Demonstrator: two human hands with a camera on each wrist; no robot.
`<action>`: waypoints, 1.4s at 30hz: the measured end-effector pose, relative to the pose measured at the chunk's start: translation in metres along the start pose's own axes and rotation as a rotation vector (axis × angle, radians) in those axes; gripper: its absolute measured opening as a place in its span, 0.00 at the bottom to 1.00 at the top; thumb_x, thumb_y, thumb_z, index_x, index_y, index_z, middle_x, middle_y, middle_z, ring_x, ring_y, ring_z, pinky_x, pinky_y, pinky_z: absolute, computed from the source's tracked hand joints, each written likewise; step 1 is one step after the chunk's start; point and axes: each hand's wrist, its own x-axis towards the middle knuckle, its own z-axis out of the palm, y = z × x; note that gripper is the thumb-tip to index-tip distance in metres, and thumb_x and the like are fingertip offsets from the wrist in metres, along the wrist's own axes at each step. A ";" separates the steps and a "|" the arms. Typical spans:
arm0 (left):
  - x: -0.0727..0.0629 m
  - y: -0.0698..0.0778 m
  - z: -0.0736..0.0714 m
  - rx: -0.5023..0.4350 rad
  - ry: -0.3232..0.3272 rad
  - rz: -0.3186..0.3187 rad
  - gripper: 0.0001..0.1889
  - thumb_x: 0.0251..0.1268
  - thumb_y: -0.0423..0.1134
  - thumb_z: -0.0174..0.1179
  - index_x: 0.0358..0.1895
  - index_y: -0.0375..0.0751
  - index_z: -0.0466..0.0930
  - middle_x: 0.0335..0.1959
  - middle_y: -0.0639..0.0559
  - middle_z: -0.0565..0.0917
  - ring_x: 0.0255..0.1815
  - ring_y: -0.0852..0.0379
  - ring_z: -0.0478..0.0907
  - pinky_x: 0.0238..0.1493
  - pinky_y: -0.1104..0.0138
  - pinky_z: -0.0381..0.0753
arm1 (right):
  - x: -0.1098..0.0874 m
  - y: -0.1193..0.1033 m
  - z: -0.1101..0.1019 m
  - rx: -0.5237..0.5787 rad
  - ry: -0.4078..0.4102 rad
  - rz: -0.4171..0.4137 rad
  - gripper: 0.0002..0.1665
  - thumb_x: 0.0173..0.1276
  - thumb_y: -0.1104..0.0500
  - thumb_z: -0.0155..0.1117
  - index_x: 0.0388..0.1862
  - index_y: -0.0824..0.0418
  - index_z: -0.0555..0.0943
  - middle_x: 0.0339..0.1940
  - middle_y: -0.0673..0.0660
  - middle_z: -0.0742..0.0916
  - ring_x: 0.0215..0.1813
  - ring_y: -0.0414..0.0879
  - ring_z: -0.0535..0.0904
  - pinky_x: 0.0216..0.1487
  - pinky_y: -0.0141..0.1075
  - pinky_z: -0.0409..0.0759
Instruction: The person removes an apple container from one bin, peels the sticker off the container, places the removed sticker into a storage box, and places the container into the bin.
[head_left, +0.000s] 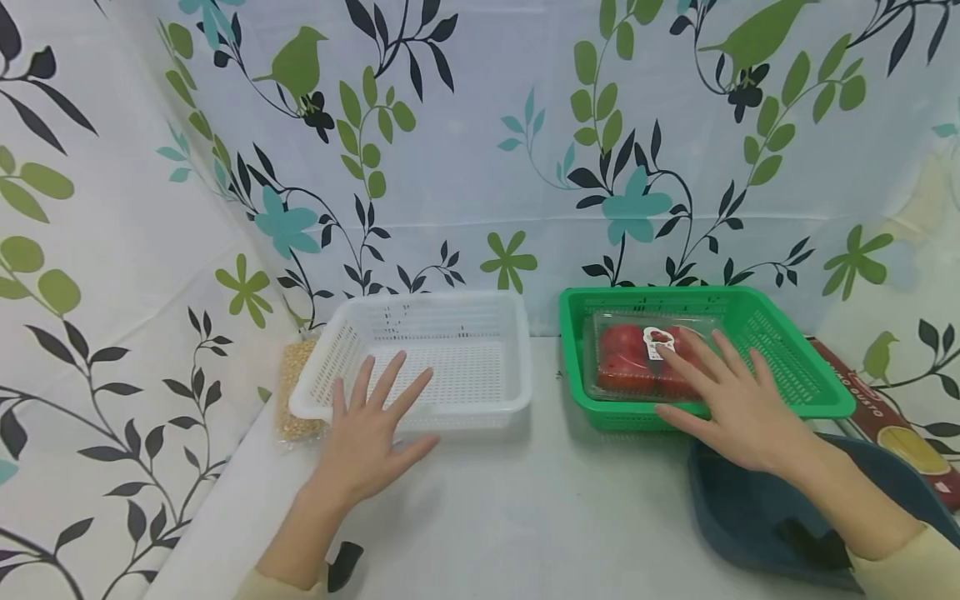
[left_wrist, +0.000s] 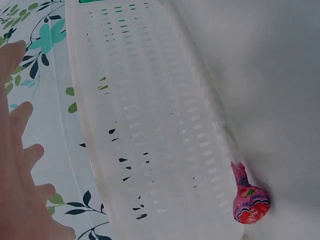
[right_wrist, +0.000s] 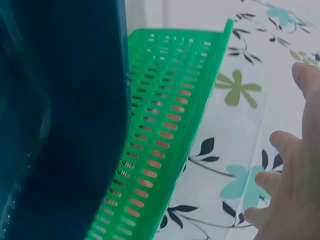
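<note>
My left hand [head_left: 363, 446] is spread over the front left of a white plastic basket [head_left: 517, 367], its fingers straight and holding nothing. To the right, my right hand [head_left: 738, 408] reaches over a green plastic basket [head_left: 795, 367] with fingers spread. Inside that basket lies a clear plastic pack [head_left: 626, 354] of red, tomato-like produce with a white label, partly covered by the right fingers in the head view. The left wrist view shows a pink-wrapped candy [left_wrist: 251, 205] beside the white basket's long side.
A bag of yellow grains [head_left: 297, 392] leans at the white basket's left. Below my right forearm sits a dark blue basin [head_left: 735, 517]. A brown-red package [head_left: 892, 425] lies behind the basin, right of the green basket. Patterned cloth [head_left: 465, 167] hangs at the back and left.
</note>
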 end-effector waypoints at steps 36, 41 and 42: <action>0.043 0.079 0.040 -0.459 0.096 -0.007 0.41 0.65 0.58 0.63 0.80 0.64 0.57 0.81 0.51 0.54 0.80 0.43 0.47 0.74 0.41 0.55 | 0.030 0.064 -0.008 0.225 -0.056 0.195 0.53 0.74 0.38 0.58 0.82 0.67 0.47 0.76 0.80 0.55 0.72 0.81 0.52 0.62 0.79 0.55; 0.052 0.094 0.044 -0.538 0.145 0.038 0.41 0.64 0.54 0.66 0.79 0.59 0.59 0.80 0.51 0.54 0.79 0.47 0.50 0.73 0.45 0.62 | 0.035 0.078 -0.009 0.250 -0.081 0.235 0.54 0.76 0.37 0.55 0.81 0.70 0.44 0.75 0.82 0.54 0.72 0.81 0.51 0.62 0.79 0.55; 0.054 0.097 0.044 -0.557 0.149 0.043 0.41 0.64 0.53 0.67 0.79 0.58 0.60 0.80 0.51 0.54 0.79 0.48 0.51 0.72 0.45 0.63 | 0.036 0.081 -0.010 0.257 -0.086 0.242 0.55 0.76 0.37 0.55 0.81 0.71 0.44 0.75 0.83 0.54 0.72 0.81 0.50 0.62 0.78 0.54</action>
